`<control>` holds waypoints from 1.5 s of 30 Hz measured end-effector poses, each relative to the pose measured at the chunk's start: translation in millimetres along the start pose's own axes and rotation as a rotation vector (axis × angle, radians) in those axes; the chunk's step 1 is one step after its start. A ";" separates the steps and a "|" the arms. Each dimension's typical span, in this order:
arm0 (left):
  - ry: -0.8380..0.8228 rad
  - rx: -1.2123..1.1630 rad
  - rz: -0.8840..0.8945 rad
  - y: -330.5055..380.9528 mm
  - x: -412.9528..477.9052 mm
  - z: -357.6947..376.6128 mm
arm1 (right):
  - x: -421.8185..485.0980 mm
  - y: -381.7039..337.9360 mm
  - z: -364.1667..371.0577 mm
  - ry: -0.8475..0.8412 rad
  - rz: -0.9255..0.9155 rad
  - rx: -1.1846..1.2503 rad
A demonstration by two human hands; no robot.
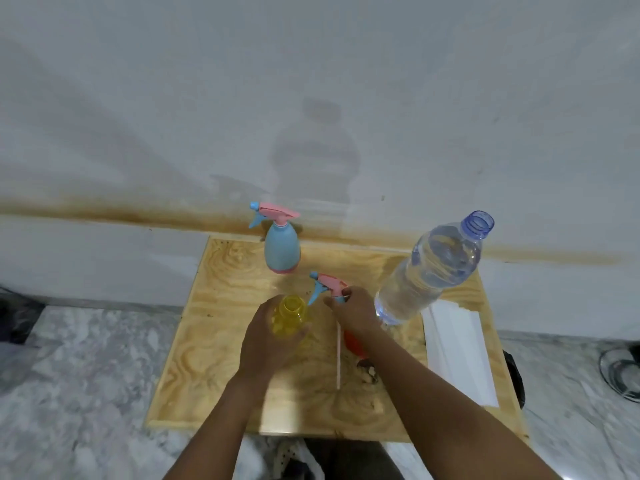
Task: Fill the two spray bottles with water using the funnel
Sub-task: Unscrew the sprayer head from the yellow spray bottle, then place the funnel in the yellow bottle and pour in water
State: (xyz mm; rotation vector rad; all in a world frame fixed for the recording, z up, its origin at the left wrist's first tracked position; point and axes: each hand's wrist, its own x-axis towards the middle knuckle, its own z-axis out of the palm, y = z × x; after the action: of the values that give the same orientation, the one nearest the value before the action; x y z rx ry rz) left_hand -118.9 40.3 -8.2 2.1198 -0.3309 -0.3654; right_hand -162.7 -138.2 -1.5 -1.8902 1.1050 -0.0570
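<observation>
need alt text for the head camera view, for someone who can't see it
Seen from above, a person's left hand holds an open yellow spray bottle on a wooden board while the right hand holds its removed pink and blue spray head. A blue spray bottle stands behind, an uncapped water bottle to the right, an orange object partly hidden under the right arm.

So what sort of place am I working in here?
Probably a plain room at home, not a workshop: a low plywood board serves as the table, set against a stained white wall over a marble-patterned floor. Hedged, since little else shows.
</observation>
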 end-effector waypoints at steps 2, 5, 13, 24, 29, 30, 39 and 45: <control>-0.006 0.011 0.026 -1.9 0.8 -1.8 | 7.8 4.6 13.0 -0.019 0.020 -0.068; -0.005 0.017 0.045 -3.7 0.8 -4.1 | 14.7 7.5 23.3 -0.024 0.022 -0.123; -0.007 -0.039 0.032 -0.2 -1.9 -4.3 | -3.8 2.5 6.5 -0.028 -0.081 -0.226; -0.024 -0.031 0.032 3.8 -2.7 -3.9 | -66.3 70.7 -31.1 0.240 -0.097 -0.184; -0.026 -0.018 0.001 5.1 -3.7 -2.4 | -50.0 73.4 -28.9 0.156 -0.090 -0.185; -0.030 -0.021 -0.002 4.7 -4.1 -1.9 | -47.7 73.0 -28.9 0.154 -0.081 -0.191; -0.081 0.012 -0.007 2.5 -2.7 -3.1 | -72.1 39.3 -55.2 0.318 -0.256 -0.069; -0.072 0.095 0.144 20.3 -9.9 -22.7 | -86.9 -9.7 -85.6 0.258 -0.393 0.194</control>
State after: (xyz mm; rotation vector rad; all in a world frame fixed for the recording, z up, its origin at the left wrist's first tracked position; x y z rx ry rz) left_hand -121.2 50.5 22.0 2.1642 -0.5490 -0.3479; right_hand -246.3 -133.1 87.7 -1.9311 0.8415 -0.6219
